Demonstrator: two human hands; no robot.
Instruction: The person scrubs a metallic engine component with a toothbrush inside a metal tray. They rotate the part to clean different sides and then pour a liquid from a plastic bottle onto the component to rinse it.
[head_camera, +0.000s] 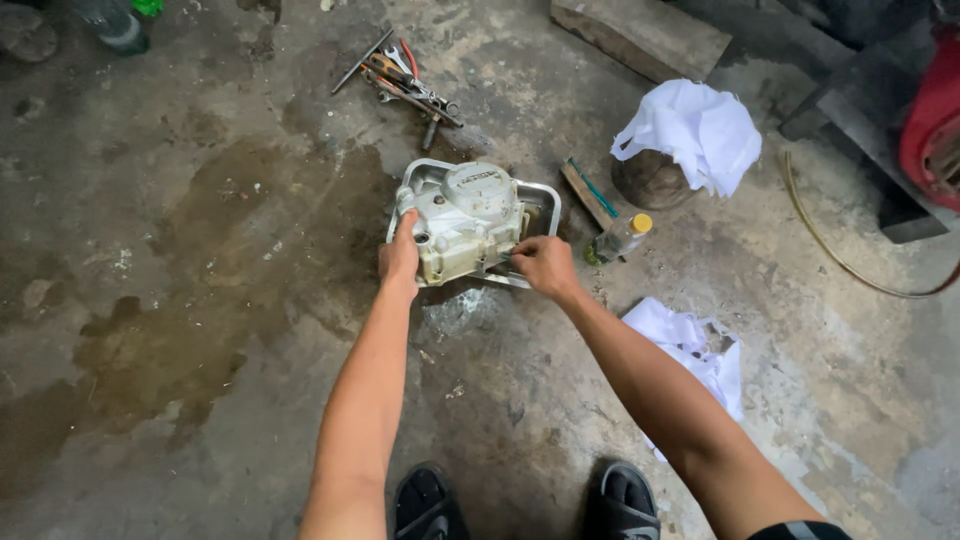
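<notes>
Dirty cream engine cover (466, 222), round cap on top, sits tilted in metal tray (545, 197) on concrete floor; underside probably hidden.

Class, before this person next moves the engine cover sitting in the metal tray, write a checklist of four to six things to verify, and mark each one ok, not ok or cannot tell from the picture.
1. Left hand on the engine cover: ok, it rests against the cover's left side.
2. Right hand has a firm grip: cannot tell, its fingers meet the cover's right edge.
3. Cover sits inside the metal tray: ok.
4. Floor around the tray dry: not ok, a dark stain spreads to the left.
5. Hand tools kept apart: ok, piled behind the tray.
6. Small bottle upright: not ok, it lies tipped beside the tray.
</notes>
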